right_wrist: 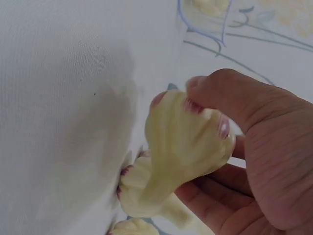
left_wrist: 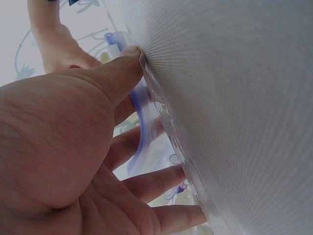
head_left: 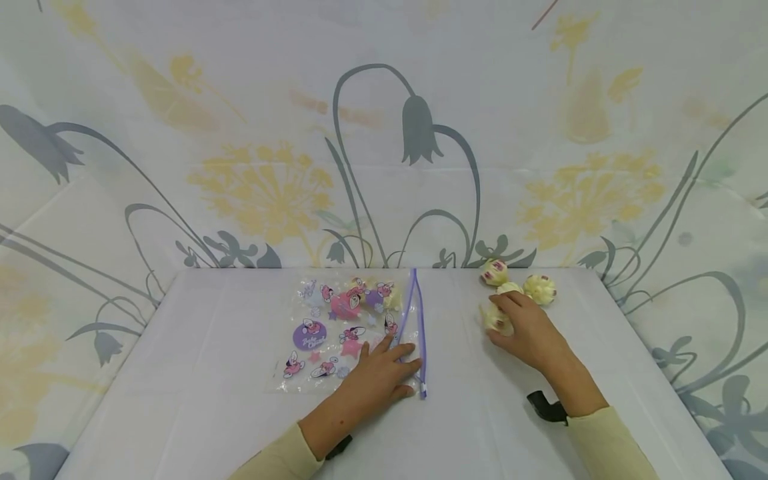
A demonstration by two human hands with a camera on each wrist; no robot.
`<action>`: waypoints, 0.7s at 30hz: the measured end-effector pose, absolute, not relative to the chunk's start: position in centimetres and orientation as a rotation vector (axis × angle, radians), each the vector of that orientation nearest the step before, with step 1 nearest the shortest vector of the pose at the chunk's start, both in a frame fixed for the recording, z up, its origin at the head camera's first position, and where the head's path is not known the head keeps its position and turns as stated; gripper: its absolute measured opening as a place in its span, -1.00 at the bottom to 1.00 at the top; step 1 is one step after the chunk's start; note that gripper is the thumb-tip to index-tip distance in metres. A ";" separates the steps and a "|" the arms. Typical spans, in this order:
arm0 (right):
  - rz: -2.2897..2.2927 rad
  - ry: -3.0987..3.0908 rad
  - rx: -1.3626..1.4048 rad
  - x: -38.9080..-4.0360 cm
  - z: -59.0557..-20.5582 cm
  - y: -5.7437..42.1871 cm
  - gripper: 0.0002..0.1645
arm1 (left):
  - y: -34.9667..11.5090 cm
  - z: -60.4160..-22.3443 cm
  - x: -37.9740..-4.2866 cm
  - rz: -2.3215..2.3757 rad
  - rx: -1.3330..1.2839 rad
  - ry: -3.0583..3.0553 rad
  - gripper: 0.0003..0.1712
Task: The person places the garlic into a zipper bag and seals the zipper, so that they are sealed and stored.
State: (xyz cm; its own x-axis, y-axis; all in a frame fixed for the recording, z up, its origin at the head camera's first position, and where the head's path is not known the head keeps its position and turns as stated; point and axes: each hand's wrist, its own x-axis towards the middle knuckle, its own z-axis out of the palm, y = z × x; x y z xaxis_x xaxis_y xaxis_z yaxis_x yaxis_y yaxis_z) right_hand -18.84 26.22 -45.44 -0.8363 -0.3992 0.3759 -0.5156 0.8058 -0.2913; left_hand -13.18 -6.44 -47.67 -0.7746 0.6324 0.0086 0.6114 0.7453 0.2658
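My right hand [head_left: 531, 333] grips a pale yellow garlic bulb [right_wrist: 188, 134] with purplish patches, thumb on one side and fingers on the other. Several more garlic bulbs [head_left: 540, 289] lie just beyond that hand. My left hand [head_left: 379, 375] rests with spread fingers on the lower right part of a clear zip bag [head_left: 318, 310] printed with pink and purple cartoon figures. In the left wrist view its thumb and fingertips touch the plastic beside the purple zip strip [left_wrist: 142, 112]. Something pale yellow [head_left: 393, 297] shows through the bag near its upper right, partly hidden by the print.
A white cloth covers the table [head_left: 198, 373], and a flower-patterned backdrop [head_left: 384, 133] rises behind it and at both sides. A dark curved piece [head_left: 546, 407] sits at the right wrist, and another dark piece [head_left: 339, 448] is by the left wrist.
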 end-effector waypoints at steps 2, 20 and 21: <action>0.587 -2.712 0.664 -18.8 -45.5 26.0 -0.29 | -6.5 -47.7 -13.2 0.393 1.019 2.857 -0.42; 0.821 -2.645 0.566 -19.3 -46.5 23.7 -0.43 | -6.4 -47.5 -13.1 0.372 0.996 2.857 -0.41; 0.848 -2.655 0.558 -19.4 -46.6 23.5 -0.42 | -6.3 -47.6 -13.1 0.369 0.994 2.857 -0.41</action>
